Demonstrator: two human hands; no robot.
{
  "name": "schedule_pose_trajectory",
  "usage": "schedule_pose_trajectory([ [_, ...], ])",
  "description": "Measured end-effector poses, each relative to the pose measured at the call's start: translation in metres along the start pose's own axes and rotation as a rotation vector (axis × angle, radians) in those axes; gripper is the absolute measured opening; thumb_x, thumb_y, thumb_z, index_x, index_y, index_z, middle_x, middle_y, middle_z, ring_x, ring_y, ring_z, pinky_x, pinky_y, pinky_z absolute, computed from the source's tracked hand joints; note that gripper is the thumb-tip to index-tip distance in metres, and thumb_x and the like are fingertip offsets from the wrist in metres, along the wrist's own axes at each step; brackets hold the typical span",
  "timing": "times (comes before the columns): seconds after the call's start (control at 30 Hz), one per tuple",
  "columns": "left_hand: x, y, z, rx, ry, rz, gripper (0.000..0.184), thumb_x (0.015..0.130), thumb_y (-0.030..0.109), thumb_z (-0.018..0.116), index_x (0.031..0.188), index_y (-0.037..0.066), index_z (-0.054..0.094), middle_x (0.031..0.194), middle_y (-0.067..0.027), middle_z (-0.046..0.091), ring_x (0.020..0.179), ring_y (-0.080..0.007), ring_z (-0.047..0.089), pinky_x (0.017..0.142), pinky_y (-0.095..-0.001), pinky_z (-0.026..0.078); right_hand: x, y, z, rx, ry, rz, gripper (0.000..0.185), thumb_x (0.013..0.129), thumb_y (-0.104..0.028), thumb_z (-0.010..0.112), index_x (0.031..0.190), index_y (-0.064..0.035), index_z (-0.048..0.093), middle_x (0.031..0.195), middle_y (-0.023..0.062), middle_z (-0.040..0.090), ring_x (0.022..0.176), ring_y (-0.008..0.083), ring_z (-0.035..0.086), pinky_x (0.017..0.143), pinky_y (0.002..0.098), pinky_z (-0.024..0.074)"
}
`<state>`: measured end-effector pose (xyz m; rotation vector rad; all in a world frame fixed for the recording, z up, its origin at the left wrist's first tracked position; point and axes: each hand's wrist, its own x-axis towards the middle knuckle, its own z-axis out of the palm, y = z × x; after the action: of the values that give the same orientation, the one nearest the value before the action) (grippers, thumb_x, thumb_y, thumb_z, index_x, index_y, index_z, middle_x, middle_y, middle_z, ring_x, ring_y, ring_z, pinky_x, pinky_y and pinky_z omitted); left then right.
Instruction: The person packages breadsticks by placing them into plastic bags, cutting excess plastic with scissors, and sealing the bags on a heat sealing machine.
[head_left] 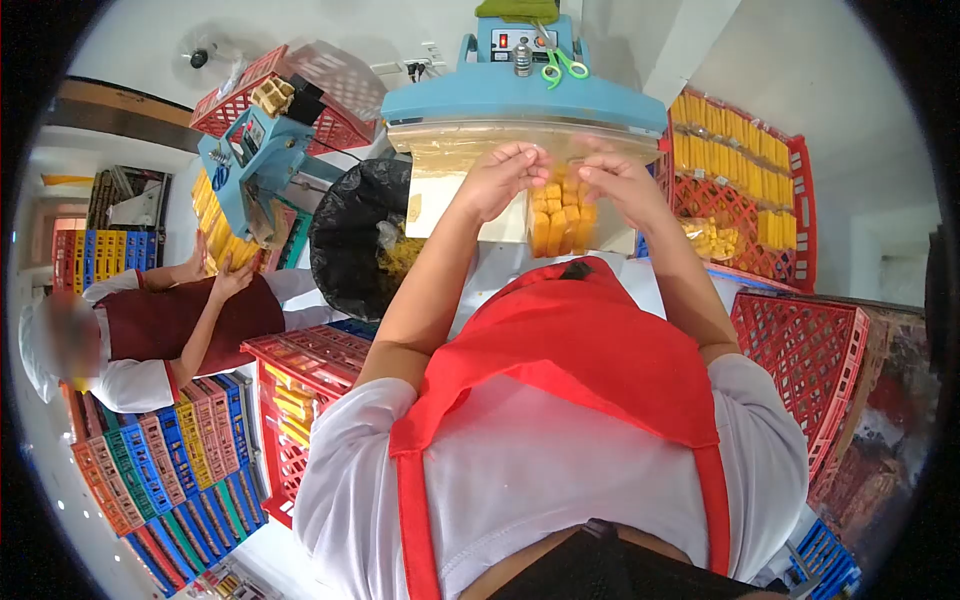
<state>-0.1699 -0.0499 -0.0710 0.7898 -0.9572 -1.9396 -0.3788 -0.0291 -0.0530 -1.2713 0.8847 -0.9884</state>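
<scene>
A clear plastic bag of yellow-orange stick-like pieces (562, 222) hangs upright in front of the blue bag sealer (525, 95). My left hand (505, 178) is closed in a pinch at the bag's upper left corner. At the upper right of the bag, my right hand (622, 185) also pinches the plastic; some motion blur lies around its fingers. The bag's top edge is see-through and hard to make out near the sealer's bar. Scissors with green handles (564, 68) and a small metal weight (522, 58) rest on top of the sealer.
To my right, a red crate (800, 200) holds rows of filled yellow packs. A black-lined bin (350, 240) stands to the left. Beyond it, a co-worker in a maroon apron (190, 325) handles yellow packs by a second sealer (255, 165). Stacked coloured crates (165, 450) fill the lower left.
</scene>
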Motion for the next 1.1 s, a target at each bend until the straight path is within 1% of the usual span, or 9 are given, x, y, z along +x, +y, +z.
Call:
schedule_pose_trajectory([
  [0.1, -0.004, 0.001, 0.011, -0.023, -0.082, 0.048, 0.024, 0.084, 0.016, 0.050, 0.103, 0.002, 0.049, 0.089, -0.0060, 0.055, 0.082, -0.0146, 0.053, 0.075, -0.0264, 0.044, 0.004, 0.016, -0.004, 0.121, -0.063, 0.107, 0.015, 0.078, -0.011, 0.055, 0.089, -0.0008, 0.060, 0.107, 0.0056, 0.050, 0.084, 0.0109, 0.053, 0.067, 0.0239, 0.0460],
  [0.17, -0.013, 0.004, 0.027, -0.053, -0.076, 0.101, 0.028, 0.083, 0.015, 0.052, 0.106, 0.001, 0.048, 0.089, -0.0058, 0.055, 0.084, -0.0144, 0.052, 0.075, -0.0262, 0.044, 0.001, 0.023, -0.002, 0.376, 0.142, 0.069, 0.016, 0.078, -0.009, 0.057, 0.090, 0.0005, 0.059, 0.106, 0.0072, 0.051, 0.083, 0.0135, 0.054, 0.067, 0.0228, 0.0464],
  [0.33, -0.008, -0.006, 0.034, 0.276, 0.143, 0.216, 0.030, 0.078, 0.004, 0.054, 0.107, 0.001, 0.048, 0.090, -0.0060, 0.056, 0.080, -0.0121, 0.054, 0.072, -0.0229, 0.043, 0.004, 0.006, 0.013, 0.238, 0.207, -0.039, 0.015, 0.077, -0.008, 0.057, 0.089, 0.0009, 0.058, 0.096, 0.0055, 0.055, 0.081, 0.0133, 0.055, 0.067, 0.0234, 0.0470],
  [0.67, -0.006, -0.012, 0.028, 0.087, 0.365, 0.182, 0.015, 0.082, 0.009, 0.051, 0.095, 0.002, 0.052, 0.082, -0.0034, 0.057, 0.073, -0.0087, 0.054, 0.063, -0.0206, 0.042, 0.005, 0.008, 0.022, 0.278, 0.347, -0.081, 0.027, 0.075, -0.006, 0.058, 0.101, 0.0009, 0.050, 0.080, 0.0075, 0.058, 0.070, 0.0116, 0.056, 0.065, 0.0231, 0.0462],
  [0.77, -0.011, 0.002, 0.035, 0.209, 0.356, 0.182, 0.011, 0.082, 0.008, 0.050, 0.091, 0.002, 0.053, 0.080, -0.0033, 0.058, 0.073, -0.0095, 0.053, 0.066, -0.0217, 0.043, -0.009, -0.006, 0.014, -0.155, 0.321, -0.031, 0.026, 0.074, -0.008, 0.060, 0.097, 0.0007, 0.052, 0.075, 0.0059, 0.059, 0.069, 0.0097, 0.055, 0.062, 0.0213, 0.0439],
  [0.87, -0.021, 0.026, 0.042, 0.496, 0.081, 0.216, 0.012, 0.082, 0.008, 0.051, 0.090, 0.002, 0.056, 0.083, -0.0030, 0.058, 0.075, -0.0092, 0.053, 0.069, -0.0218, 0.043, -0.030, -0.038, 0.009, -0.303, 0.125, 0.022, 0.021, 0.074, -0.012, 0.059, 0.091, -0.0001, 0.055, 0.074, 0.0042, 0.059, 0.067, 0.0076, 0.053, 0.060, 0.0201, 0.0419],
  [0.97, -0.012, 0.031, 0.046, 0.812, -0.094, 0.170, 0.016, 0.080, 0.009, 0.052, 0.094, 0.002, 0.056, 0.083, -0.0029, 0.059, 0.075, -0.0102, 0.054, 0.070, -0.0231, 0.042, -0.024, -0.039, 0.005, -0.096, -0.226, 0.333, 0.017, 0.076, -0.017, 0.058, 0.084, -0.0028, 0.056, 0.073, 0.0032, 0.058, 0.065, 0.0080, 0.054, 0.060, 0.0214, 0.0431],
  [1.03, -0.005, 0.024, 0.049, 0.943, -0.139, 0.245, 0.021, 0.077, 0.012, 0.056, 0.096, 0.003, 0.056, 0.088, -0.0058, 0.059, 0.082, -0.0163, 0.054, 0.076, -0.0285, 0.041, -0.013, -0.016, 0.011, -0.030, -0.186, 0.410, 0.017, 0.077, -0.020, 0.057, 0.083, -0.0045, 0.056, 0.073, 0.0031, 0.058, 0.064, 0.0089, 0.054, 0.059, 0.0217, 0.0434],
  [1.1, -0.008, 0.018, 0.052, 1.209, 0.182, 0.678, 0.027, 0.074, 0.016, 0.059, 0.098, 0.004, 0.056, 0.096, -0.0093, 0.058, 0.092, -0.0223, 0.051, 0.083, -0.0337, 0.037, -0.003, -0.006, 0.016, 0.042, -0.143, 0.485, 0.017, 0.078, -0.023, 0.055, 0.082, -0.0063, 0.055, 0.073, 0.0029, 0.058, 0.063, 0.0098, 0.054, 0.058, 0.0221, 0.0438],
])
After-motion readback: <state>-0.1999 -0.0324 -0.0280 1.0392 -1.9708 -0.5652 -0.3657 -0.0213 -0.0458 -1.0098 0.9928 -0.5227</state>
